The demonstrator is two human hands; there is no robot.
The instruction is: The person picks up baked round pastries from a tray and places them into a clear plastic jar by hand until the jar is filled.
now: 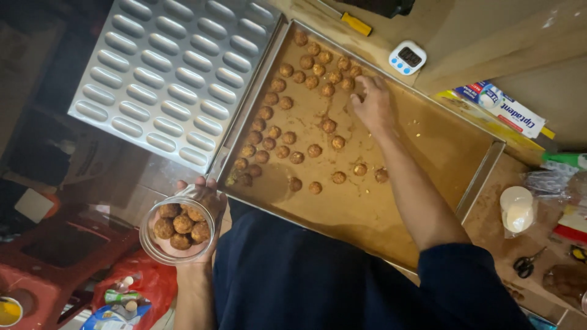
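Fingertips of right hand (373,104) hidden among cookies (306,98), jar (177,229) base hidden in left hand (194,211)

R hand (373,105) fingertips hidden among cookies (306,116), yellow bowl (9,310) cut by edge, scissors (524,265) tiny

A clear, glossy plastic jar (177,235) is cupped in the left hand (199,195). The baking tray (428,143) is seen as dull metal lined with matt, grease-stained brown paper — the small round cookies (309,104) look rough and crumbly. The moulded tray (174,70) is smooth, satin-bright metal. The sleeve (465,275) is matt dark cloth.
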